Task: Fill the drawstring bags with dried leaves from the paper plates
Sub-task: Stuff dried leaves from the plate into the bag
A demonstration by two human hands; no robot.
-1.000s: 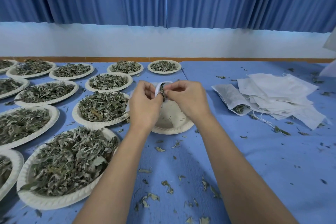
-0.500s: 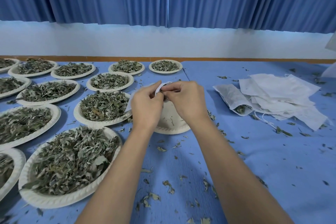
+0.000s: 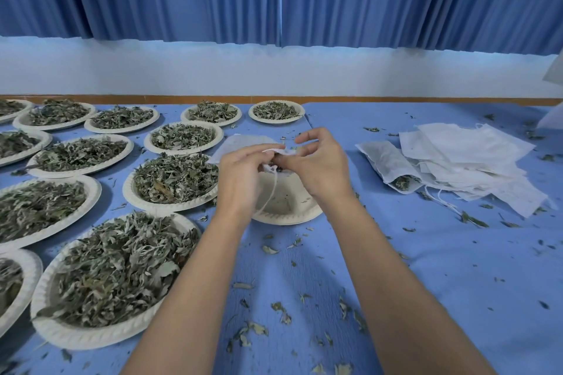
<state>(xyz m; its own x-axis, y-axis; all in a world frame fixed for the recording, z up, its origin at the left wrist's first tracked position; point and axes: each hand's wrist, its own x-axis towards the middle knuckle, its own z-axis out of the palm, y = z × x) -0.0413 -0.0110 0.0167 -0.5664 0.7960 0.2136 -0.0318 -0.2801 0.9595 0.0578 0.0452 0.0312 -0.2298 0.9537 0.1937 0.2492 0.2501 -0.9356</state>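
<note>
The drawstring bag (image 3: 240,144) is being held up at its mouth, just above a nearly bare plate (image 3: 289,218) in the middle of the table, with its white body trailing off to the left behind the knuckles. The left hand (image 3: 240,183) is pinching one side of the opening with curled fingers. The right hand (image 3: 323,170) is pinching the other side between thumb and lower fingers, while its forefinger is lifting free above. The drawstring (image 3: 272,192) is dangling in a loose loop down towards the plate. A little dark leaf is showing at the mouth, though how full the bag is I cannot tell.

From where I am standing, this looks like the closing or opening of the mouth. To do it well, both pinches should be staying on the rim itself, the mouth should be facing up over the plate so spills are landing there, and the cord should be pulled evenly, not jerked.

To the left, a heaped plate (image 3: 61,335) of dried leaves (image 3: 115,277) is sitting nearest, with many more behind it. To the right, a pile of empty bags (image 3: 463,155) is lying beside a partly filled bag (image 3: 387,164). Crumbs are littering the blue cloth (image 3: 441,268).
</note>
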